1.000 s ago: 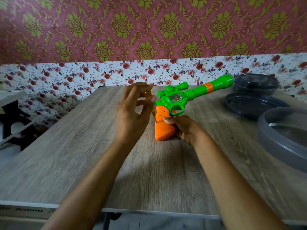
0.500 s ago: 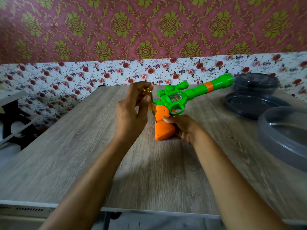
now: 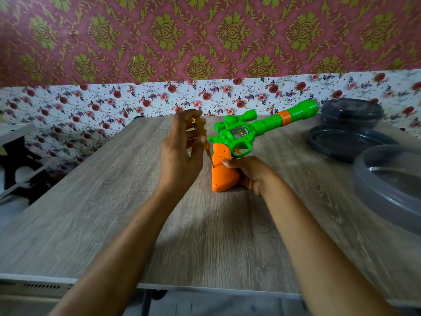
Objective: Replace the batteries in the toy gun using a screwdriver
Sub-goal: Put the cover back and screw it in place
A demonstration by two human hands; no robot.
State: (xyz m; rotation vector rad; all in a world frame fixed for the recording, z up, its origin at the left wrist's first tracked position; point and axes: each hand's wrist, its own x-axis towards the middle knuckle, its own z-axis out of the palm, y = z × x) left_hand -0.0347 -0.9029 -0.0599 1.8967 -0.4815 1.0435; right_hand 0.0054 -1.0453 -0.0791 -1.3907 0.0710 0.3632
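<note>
- The left hand (image 3: 180,156) pinches a slim screwdriver with a translucent yellow plastic handle (image 3: 201,139) between the thumb and curled fingertips. Its metal tip comes down just below those fingertips.
- The right hand (image 3: 252,176) wraps its fingers round the back of the green-and-orange plastic toy gun (image 3: 241,135). Its thumb presses the side of the orange grip (image 3: 222,174), just beside the tip.
- The gun stands butt-down on the grey wood-grain table (image 3: 109,201), with its barrel angled up and away from the right fingers.
- The step looks like undoing the battery-cover screw in the grip. Whether the tip sits in the screw head is too small to tell.
- To do it well, line the shaft up with the screw and push along it before twisting. Then roll the handle between the fingertips rather than turning the wrist.
- The right fingers should pin the butt to the table so the gun cannot pivot.
- A slipped tip would head for the right thumb, so move that thumb further away.
- A dark round plastic lid (image 3: 341,142), well beyond the right knuckles, could hold the freed screw.
</note>
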